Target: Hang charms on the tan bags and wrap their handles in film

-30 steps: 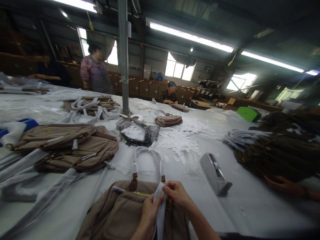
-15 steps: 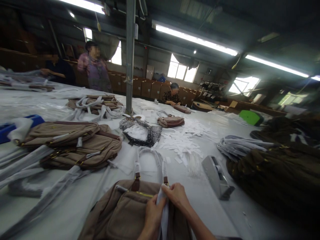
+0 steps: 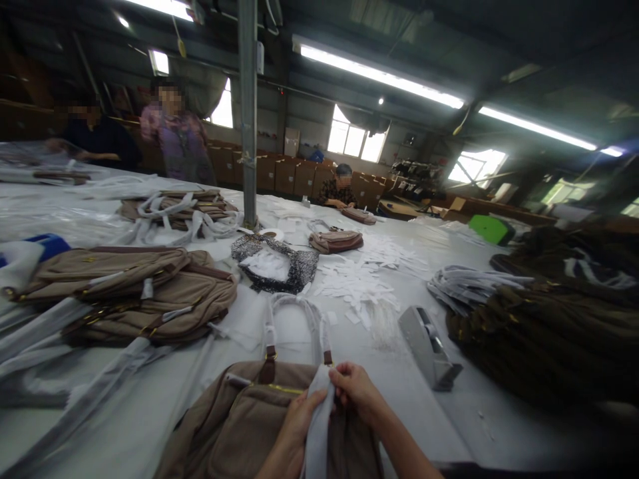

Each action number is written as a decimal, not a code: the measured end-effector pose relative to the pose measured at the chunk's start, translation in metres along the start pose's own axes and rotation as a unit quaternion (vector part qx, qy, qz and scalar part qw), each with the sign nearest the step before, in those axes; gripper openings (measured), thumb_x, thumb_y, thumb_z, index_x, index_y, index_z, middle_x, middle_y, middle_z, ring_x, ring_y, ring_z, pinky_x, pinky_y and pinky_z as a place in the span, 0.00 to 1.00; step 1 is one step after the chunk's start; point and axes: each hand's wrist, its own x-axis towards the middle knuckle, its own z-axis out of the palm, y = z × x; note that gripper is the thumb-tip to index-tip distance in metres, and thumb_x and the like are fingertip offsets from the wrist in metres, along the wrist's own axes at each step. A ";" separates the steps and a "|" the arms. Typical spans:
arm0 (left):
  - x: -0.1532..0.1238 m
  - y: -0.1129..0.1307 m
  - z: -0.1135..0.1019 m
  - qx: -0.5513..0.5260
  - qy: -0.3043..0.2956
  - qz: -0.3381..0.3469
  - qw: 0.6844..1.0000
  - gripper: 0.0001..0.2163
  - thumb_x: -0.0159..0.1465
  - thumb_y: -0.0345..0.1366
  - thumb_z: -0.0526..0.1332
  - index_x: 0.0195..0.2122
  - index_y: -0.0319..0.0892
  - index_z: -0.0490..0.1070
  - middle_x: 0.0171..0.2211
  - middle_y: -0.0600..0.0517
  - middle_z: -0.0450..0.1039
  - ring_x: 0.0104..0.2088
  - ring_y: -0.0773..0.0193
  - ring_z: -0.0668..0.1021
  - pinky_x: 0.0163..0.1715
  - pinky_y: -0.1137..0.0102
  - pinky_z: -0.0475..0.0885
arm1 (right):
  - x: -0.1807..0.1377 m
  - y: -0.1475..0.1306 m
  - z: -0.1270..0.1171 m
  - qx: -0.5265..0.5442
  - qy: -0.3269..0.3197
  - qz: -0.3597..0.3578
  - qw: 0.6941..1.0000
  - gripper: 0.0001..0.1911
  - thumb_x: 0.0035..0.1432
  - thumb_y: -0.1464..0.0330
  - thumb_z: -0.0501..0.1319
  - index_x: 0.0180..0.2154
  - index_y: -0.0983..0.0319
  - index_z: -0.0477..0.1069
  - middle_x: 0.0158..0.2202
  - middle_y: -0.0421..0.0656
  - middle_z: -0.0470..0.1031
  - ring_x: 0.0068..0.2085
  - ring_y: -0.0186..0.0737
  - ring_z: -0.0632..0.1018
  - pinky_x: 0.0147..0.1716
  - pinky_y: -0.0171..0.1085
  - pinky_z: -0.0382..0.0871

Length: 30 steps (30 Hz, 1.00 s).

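Note:
Directly in front of me a brown fabric handbag (image 3: pixel 249 426) lies on the white table, its wrapped handles (image 3: pixel 294 303) pointing away from me. Over its right part runs a strap wrapped in white material (image 3: pixel 318 426). My left hand (image 3: pixel 297 426) is closed around this strap, thumb on top. At the strap's upper end, by the brown leather tab (image 3: pixel 327 357), my right hand (image 3: pixel 354 389) pinches the white wrapping's edge between thumb and fingers. The fingertips partly hide what lies under them.
Brown bags (image 3: pixel 150 293) are stacked at left, dark bags (image 3: pixel 554 319) at right. A grey tape dispenser (image 3: pixel 429 349) stands right of my hands. White strips (image 3: pixel 359 279) and a black-and-white bag (image 3: pixel 304 269) lie beyond. A metal post (image 3: pixel 248 120) rises from the table. Several people work across it.
My view has turned slightly right. The white wrapping now lies broader and flatter under my left hand, and my right hand has shifted slightly along its edge.

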 end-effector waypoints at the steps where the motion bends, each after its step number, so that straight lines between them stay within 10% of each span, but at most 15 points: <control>1: 0.000 0.002 0.000 -0.012 -0.010 -0.029 0.999 0.11 0.50 0.37 0.67 0.28 0.33 0.74 0.18 0.48 0.74 0.15 0.68 0.71 0.15 0.76 0.65 | 0.000 0.002 -0.002 0.021 -0.014 -0.004 1.000 0.27 0.40 0.47 0.62 0.31 0.62 0.61 0.14 0.31 0.65 0.11 0.25 0.59 0.10 0.28 0.47; 6: 0.001 0.008 -0.001 -0.061 -0.065 -0.182 0.979 0.17 0.61 0.41 0.59 0.24 0.31 0.73 0.11 0.51 0.67 0.09 0.72 0.67 0.09 0.80 0.60 | 0.000 0.011 -0.006 0.101 -0.034 -0.019 0.994 0.29 0.40 0.46 0.64 0.32 0.63 0.62 0.12 0.30 0.63 0.10 0.24 0.57 0.09 0.27 0.44; 18: -0.004 0.018 0.007 -0.229 -0.120 -0.270 0.928 0.12 0.62 0.36 0.59 0.29 0.29 0.71 0.18 0.49 0.74 0.13 0.72 0.73 0.10 0.83 0.60 | -0.007 0.023 -0.011 0.298 -0.103 -0.040 0.948 0.26 0.44 0.65 0.71 0.43 0.64 0.62 0.19 0.33 0.69 0.18 0.24 0.67 0.19 0.24 0.57; 25: -0.013 0.019 0.014 -0.133 -0.065 -0.212 0.966 0.13 0.63 0.35 0.57 0.28 0.28 0.71 0.15 0.48 0.72 0.11 0.70 0.71 0.08 0.81 0.60 | -0.009 0.025 -0.005 0.196 -0.004 -0.058 0.979 0.30 0.42 0.55 0.68 0.43 0.64 0.62 0.18 0.34 0.69 0.16 0.30 0.69 0.15 0.27 0.56; 30: -0.026 0.020 0.016 -0.120 -0.062 -0.192 0.972 0.09 0.59 0.33 0.60 0.26 0.32 0.71 0.19 0.45 0.74 0.18 0.64 0.75 0.19 0.75 0.71 | -0.044 0.031 -0.004 -0.009 0.057 -0.032 0.998 0.33 0.46 0.41 0.53 0.25 0.67 0.67 0.17 0.41 0.70 0.11 0.27 0.64 0.09 0.27 0.48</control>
